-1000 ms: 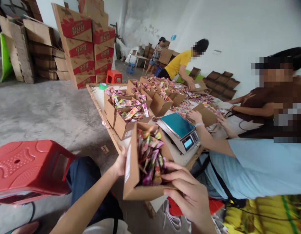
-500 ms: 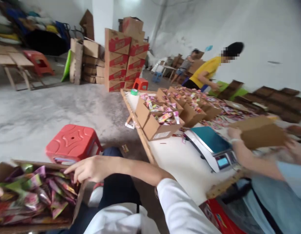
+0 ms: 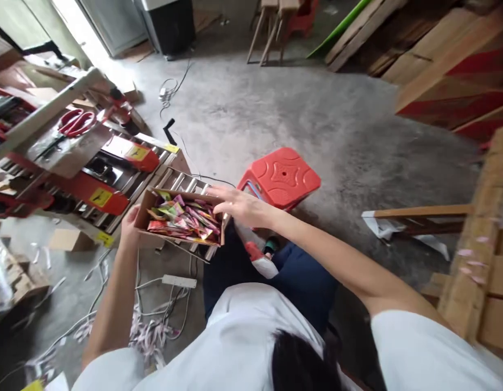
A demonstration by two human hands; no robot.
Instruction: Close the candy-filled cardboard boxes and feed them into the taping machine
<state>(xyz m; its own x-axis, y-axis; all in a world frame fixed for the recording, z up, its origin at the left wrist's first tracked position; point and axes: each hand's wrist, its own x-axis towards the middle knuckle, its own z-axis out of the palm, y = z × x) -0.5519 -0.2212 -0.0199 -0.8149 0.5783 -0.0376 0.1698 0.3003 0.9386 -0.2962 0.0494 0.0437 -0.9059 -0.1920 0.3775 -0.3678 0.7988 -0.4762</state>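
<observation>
An open cardboard box (image 3: 182,239) full of small shiny packets (image 3: 186,217) is held level in front of me, over the end of a roller conveyor (image 3: 176,178). My left hand (image 3: 130,224) grips its left end, the fingers partly hidden behind the cardboard. At the opposite end, my right hand (image 3: 240,207) holds the far right corner, thumb over the rim and fingers along the back edge. The packets are purple, green and red. Whether the box rests on the rollers or hangs just above them, I cannot tell.
A carton-sealing machine (image 3: 100,179) with red scissors (image 3: 76,123) on top stands left. Beyond my right hand is a red stool (image 3: 286,176). Cables and a power strip (image 3: 179,281) lie on the floor. A wooden table edge (image 3: 475,233) runs along the right.
My view has swung left and down, from the packing table to the conveyor. The box now lies at the conveyor's end, and my left hand has come into view on it.
</observation>
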